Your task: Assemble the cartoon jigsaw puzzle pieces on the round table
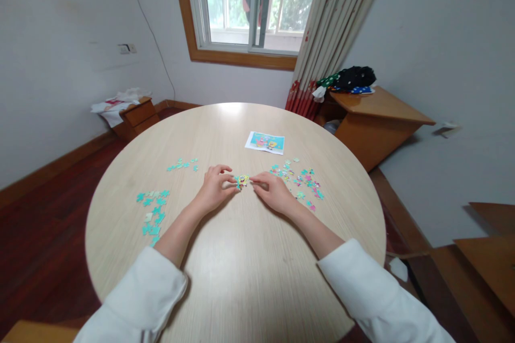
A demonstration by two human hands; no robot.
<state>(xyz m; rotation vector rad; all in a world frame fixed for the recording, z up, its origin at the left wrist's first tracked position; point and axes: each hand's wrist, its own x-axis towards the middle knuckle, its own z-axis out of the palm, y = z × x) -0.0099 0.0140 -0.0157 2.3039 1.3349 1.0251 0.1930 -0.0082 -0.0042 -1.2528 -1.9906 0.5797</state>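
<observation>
A small cluster of joined jigsaw puzzle pieces [243,181], yellow with teal edges, is between my two hands over the middle of the round table [237,278]. My left hand [215,186] grips its left side between thumb and fingers. On the other side, the fingertips of my right hand [272,191] pinch at the cluster's right edge; whether a separate piece is in them is too small to tell. Beyond my hands lies a printed picture sheet [265,142] with pink and yellow cartoon figures on teal.
Loose multicoloured puzzle pieces [304,178] are scattered right of my right hand. Teal pieces [153,211] lie at the left, with another small group [183,164] farther back. A wooden cabinet [374,107] with cloths on top stands beyond the table's right edge, near a curtain [325,27].
</observation>
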